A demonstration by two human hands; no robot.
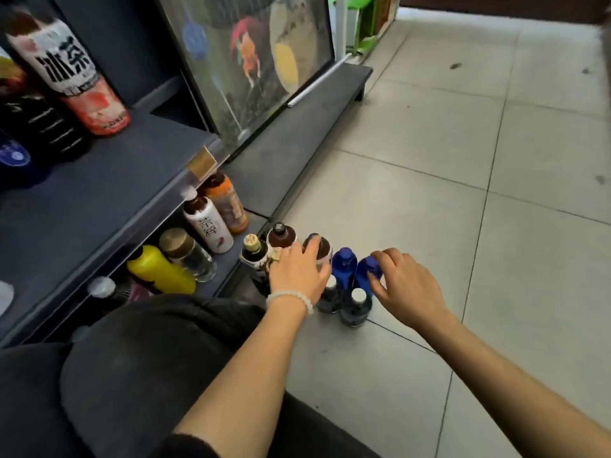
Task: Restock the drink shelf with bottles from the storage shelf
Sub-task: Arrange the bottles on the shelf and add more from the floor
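Several bottles stand in a cluster on the tiled floor beside the dark shelf unit (99, 200). My left hand (299, 271), with a bead bracelet at the wrist, grips a dark tea bottle (322, 247) from above. My right hand (406, 282) curls its fingers round the top of a blue bottle (365, 272). A second blue bottle (344, 264) stands between them. Two dark bottles with white caps (355, 307) stand nearest me. Two brown bottles (281, 238) stand at the cluster's left.
The lower shelf holds a yellow bottle (158, 269), a clear gold-capped bottle (188, 254), a white tea bottle (208, 226) and an orange bottle (228, 203). A tall iced-tea bottle (72, 74) stands on the upper shelf. A glass-door cabinet (251, 61) stands behind. My dark-clad knees (148, 358) fill the lower left.
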